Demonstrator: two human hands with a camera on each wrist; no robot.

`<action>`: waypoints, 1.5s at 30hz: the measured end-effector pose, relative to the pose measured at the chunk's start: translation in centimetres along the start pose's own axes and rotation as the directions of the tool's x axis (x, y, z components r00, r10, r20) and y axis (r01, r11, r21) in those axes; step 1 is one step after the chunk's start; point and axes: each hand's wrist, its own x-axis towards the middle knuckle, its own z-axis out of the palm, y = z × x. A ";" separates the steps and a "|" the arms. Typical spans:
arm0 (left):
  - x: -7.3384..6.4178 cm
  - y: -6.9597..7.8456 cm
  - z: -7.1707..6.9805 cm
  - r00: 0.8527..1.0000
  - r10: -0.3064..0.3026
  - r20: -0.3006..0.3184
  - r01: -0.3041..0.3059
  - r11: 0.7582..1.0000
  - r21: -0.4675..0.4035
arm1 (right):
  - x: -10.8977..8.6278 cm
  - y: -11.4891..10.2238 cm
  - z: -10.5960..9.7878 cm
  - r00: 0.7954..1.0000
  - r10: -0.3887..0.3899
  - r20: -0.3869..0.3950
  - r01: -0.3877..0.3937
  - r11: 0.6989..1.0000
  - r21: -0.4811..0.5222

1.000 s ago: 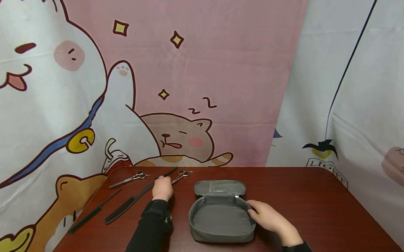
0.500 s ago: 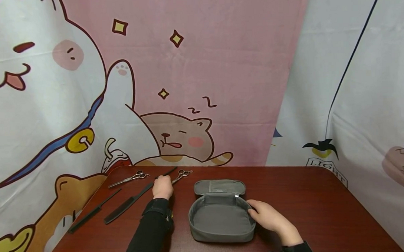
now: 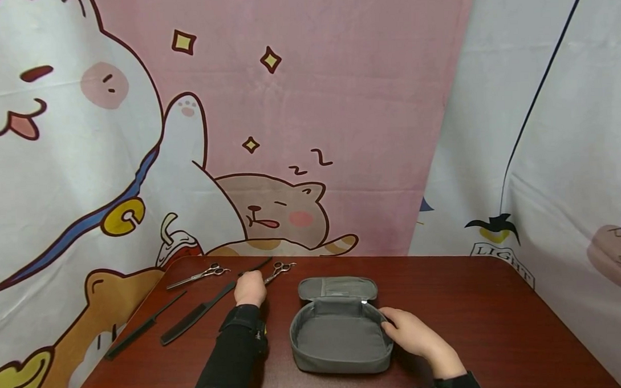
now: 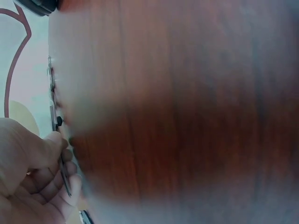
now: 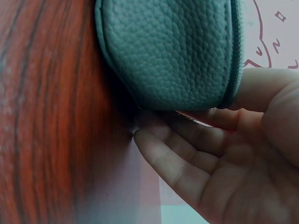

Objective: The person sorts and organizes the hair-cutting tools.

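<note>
Behind the left hand (image 3: 250, 288), scissors (image 3: 274, 273) lie partly hidden.

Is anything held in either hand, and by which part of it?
The left hand pinches one pair of scissors by the blades; the right hand grips the gray case by its right side.

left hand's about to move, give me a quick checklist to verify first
1. Pouch open: ok, lid folded back.
2. Pouch steadied: ok, right hand holds its side wall.
3. Scissors gripped: ok, left hand pinches them by the blade end.
4. Scissors lifted off the table: cannot tell, the hand hides the contact.
5. Long comb free of the left hand: cannot tell, the hand hides its upper end.
6. Other scissors clear of the left hand: ok, lying apart.
</note>
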 end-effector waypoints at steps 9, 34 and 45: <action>0.0 0.7 -0.5 0.997 -0.056 0.049 0.058 0.998 -0.036 | 0.0 0.2 -0.1 1.000 -0.013 0.000 0.013 1.000 0.011; -1.2 0.4 -1.1 0.986 -0.039 0.162 0.071 0.979 -0.192 | -0.1 0.0 -0.1 1.000 -0.005 0.008 0.005 1.000 0.002; -1.5 -0.1 -1.1 0.974 -0.059 0.218 0.178 0.792 -0.584 | -0.1 -0.1 -0.1 1.000 -0.031 -0.005 0.031 0.999 -0.014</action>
